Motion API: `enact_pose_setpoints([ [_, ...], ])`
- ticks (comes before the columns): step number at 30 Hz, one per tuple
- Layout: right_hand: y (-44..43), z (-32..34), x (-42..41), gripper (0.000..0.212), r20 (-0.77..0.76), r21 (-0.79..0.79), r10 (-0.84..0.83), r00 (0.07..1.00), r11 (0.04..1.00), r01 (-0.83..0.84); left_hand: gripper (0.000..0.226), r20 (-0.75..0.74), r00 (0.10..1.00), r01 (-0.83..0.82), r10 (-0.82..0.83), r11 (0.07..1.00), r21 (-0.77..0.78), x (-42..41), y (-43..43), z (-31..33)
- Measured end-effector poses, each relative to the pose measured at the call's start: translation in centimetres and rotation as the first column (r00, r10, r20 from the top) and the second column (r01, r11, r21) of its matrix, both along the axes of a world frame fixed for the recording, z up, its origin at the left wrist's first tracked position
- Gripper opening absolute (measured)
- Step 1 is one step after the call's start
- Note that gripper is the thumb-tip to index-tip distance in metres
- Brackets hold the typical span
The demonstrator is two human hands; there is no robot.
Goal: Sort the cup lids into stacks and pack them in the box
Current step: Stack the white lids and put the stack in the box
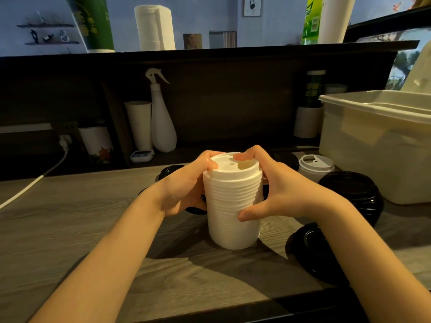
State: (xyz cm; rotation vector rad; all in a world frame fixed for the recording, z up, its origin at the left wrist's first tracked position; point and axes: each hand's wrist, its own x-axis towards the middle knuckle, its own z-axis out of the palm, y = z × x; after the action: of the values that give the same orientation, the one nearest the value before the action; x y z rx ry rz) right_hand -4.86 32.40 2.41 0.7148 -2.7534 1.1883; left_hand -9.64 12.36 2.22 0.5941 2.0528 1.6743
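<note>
You had left hand (pixel 186 183) & right hand (pixel 275 190) clasped round white lid stack (pixel 233 206), squaring it. Next, likely: lift it rightward into box (pixel 373 145), kept upright.

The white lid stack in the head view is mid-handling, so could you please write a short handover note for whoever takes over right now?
Left hand: gripping the tall white lid stack from its left side, thumb on the top lid.
Right hand: gripping the same stack from the right, fingers on the top rim.
The stack stands upright on the wooden counter.
A shorter white lid stack and a black lid stack sit beside the translucent box on the right; more black lids lie near the right forearm.
Done: whites mostly stacked.
Left: finish sorting the black lids, then pack the stacks; the box's contents cannot be seen.
</note>
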Motion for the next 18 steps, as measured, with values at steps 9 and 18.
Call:
enact_pose_setpoints([
  [9, 0.1, -0.5, 0.5, 0.079, 0.131, -0.194, 0.111, 0.985, 0.977, -0.084, 0.050, -0.018, 0.999, -0.046, 0.045, 0.999, -0.003, 0.8, 0.6, 0.0],
  [18, -5.5, -2.0, 1.1, 0.021, 0.094, -0.719, -0.399, 0.912, 0.607, 0.340, 0.041, -0.033, 0.975, -0.218, 0.219, 0.976, 0.028, 2.1, 2.4, -0.3],
])
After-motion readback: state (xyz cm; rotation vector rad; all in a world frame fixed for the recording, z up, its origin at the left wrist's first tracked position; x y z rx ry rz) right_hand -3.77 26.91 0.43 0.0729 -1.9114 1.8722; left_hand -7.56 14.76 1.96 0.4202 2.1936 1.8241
